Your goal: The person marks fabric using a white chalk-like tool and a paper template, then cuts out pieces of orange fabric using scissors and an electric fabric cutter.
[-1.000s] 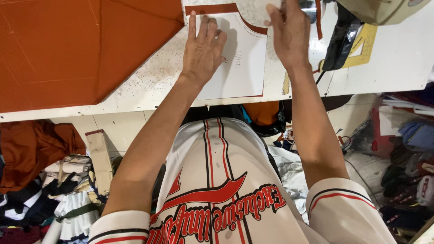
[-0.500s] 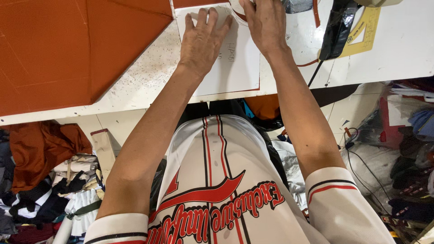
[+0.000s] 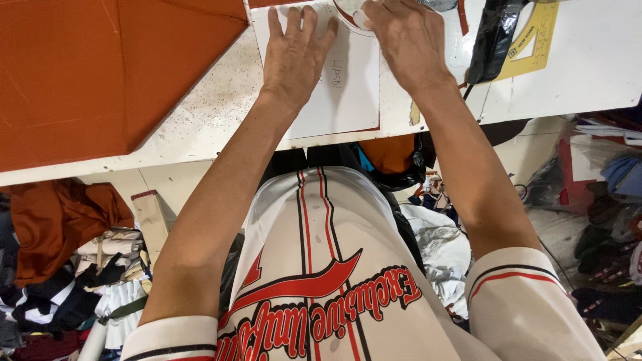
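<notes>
Near edge of the white bench (image 3: 568, 80): a white card pattern piece (image 3: 348, 100) lies flat, just right of the orange fabric (image 3: 100, 73). Left hand (image 3: 293, 57), fingers spread, presses palm-down on the pattern. Right hand (image 3: 408, 40) rests at its curved far edge, fingers bent; what it grips cannot be told. Beyond, a yellow set square (image 3: 535, 47).

- Standing across the top: a white, speckled worktable (image 3: 221, 113).
- Showing beneath: pale tiled floor (image 3: 180, 184).
- Lying heaped at both sides: piles of cloth (image 3: 60, 267).
</notes>
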